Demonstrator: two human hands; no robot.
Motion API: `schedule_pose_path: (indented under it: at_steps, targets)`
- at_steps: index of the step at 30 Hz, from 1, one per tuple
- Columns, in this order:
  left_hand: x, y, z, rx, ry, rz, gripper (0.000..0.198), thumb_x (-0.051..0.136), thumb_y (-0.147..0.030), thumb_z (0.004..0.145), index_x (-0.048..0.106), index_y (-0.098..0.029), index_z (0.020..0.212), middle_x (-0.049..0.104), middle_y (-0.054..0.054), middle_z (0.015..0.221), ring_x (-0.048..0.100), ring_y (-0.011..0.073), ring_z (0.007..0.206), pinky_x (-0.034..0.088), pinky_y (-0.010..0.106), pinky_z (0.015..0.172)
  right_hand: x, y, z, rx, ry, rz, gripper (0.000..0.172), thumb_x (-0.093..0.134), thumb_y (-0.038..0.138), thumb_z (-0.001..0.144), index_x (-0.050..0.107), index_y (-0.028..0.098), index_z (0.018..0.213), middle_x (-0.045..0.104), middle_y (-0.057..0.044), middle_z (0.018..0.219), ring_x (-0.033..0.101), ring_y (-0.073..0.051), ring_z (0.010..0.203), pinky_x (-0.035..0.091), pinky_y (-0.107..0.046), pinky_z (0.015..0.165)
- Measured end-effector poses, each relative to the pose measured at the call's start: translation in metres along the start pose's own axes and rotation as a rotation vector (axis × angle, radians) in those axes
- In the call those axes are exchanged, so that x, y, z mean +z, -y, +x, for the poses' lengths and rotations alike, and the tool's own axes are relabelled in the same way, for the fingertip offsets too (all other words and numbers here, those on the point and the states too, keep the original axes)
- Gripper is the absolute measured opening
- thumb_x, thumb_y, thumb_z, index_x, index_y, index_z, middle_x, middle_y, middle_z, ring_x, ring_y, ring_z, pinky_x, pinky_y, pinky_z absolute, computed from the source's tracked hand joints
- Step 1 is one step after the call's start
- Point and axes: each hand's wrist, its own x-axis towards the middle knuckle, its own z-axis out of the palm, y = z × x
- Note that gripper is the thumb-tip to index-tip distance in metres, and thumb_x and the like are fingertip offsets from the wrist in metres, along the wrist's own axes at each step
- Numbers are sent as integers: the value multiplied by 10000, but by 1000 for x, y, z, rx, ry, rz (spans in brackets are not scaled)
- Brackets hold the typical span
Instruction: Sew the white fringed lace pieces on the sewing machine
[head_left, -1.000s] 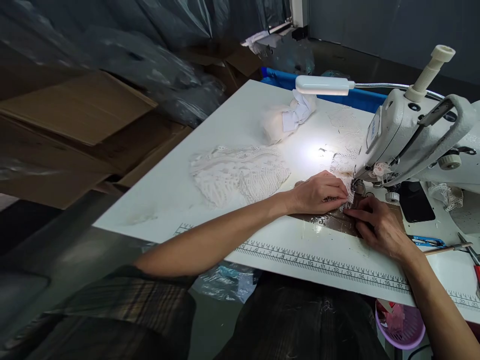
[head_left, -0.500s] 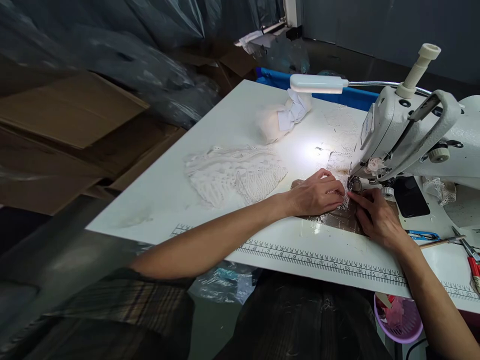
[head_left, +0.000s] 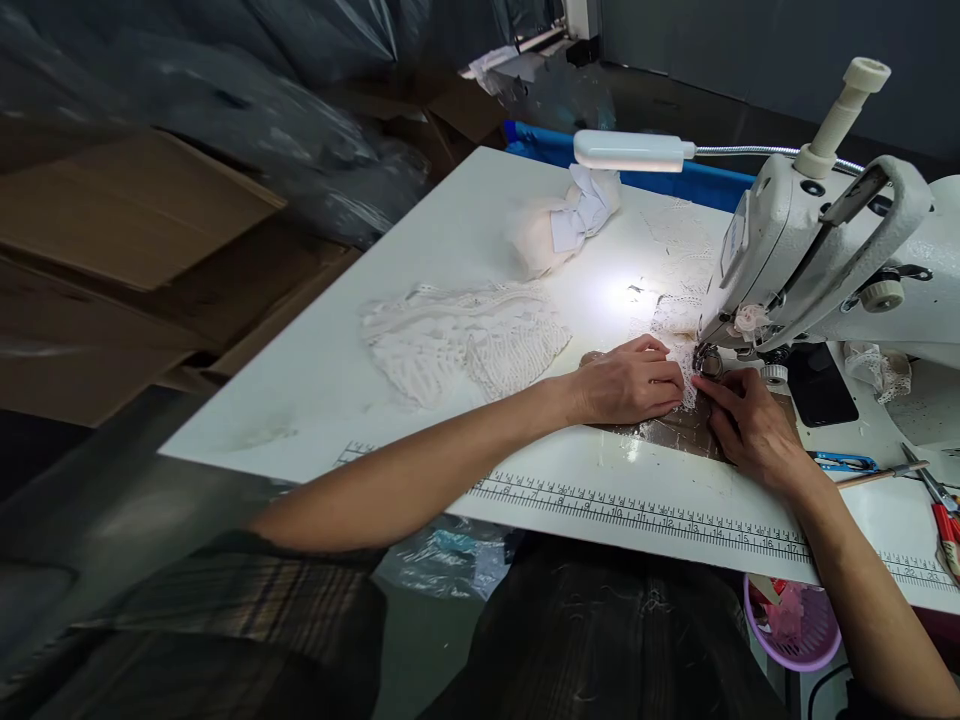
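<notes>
White lace fabric [head_left: 682, 358] lies under the presser foot [head_left: 706, 360] of a white sewing machine [head_left: 802, 260]. My left hand [head_left: 628, 384] rests on the lace's left side with fingers curled and pressed down on it. On the other side, my right hand [head_left: 756, 424] has its forefinger at the lace edge just in front of the foot, its thumb tucked lower; the fingers look closed on that edge. Beneath both hands is a brownish, shiny plate [head_left: 675, 434] on the table. My fingertips partly cover the lace.
Ruffled white lace pieces [head_left: 465, 340] and a pale bundle with a white tie [head_left: 566, 225] lie left on the table [head_left: 300, 400]. A lamp [head_left: 634, 150] shines above. Right are a phone [head_left: 823, 385], blue snips [head_left: 846, 462] and scissors [head_left: 930, 475]. A purple basket [head_left: 806, 655] sits below.
The whole view has shifted slightly, with the table appearing a little higher and further left. My left fingers have flattened slightly on the lace; both hands stay by the presser foot.
</notes>
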Motion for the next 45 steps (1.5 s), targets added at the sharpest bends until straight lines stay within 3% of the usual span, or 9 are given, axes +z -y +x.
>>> schedule_pose_path:
  at_steps: [8,14,24,31,45]
  targets:
    - [-8,-10,2,34,33,140,343,434,-243,1000,719,-219,811,736,18,897,638,144,792,394,431,1036,-4,0,1,-83,5,-22,412,455,219,920,655,252,1279,530,-115,1056,550,-211,907,563,-381,776]
    - [-3,-15,1,35,-32,194,343,455,-287,959,713,-193,753,725,43,869,609,167,736,403,437,965,-6,5,4,-93,-3,-82,399,446,214,924,670,220,1254,567,-128,1043,570,-218,885,567,-375,747]
    - [-7,-14,-1,-20,73,157,258,516,-347,923,728,-201,913,723,57,990,623,196,820,380,459,1024,-3,8,6,8,39,-146,424,445,203,907,636,246,1282,592,-118,1075,598,-201,834,565,-334,678]
    - [-6,-12,-1,-30,75,190,334,499,-403,931,721,-157,977,708,87,1003,630,219,816,369,525,1039,-3,14,11,94,69,-226,430,440,227,919,611,239,1313,591,-130,1031,591,-195,737,515,-305,585]
    - [-7,-6,2,-71,128,178,451,471,-479,932,687,-118,1096,650,133,1225,632,263,966,391,500,1017,-4,18,9,47,40,-209,406,407,225,933,632,201,1270,607,-144,1031,600,-185,716,537,-311,606]
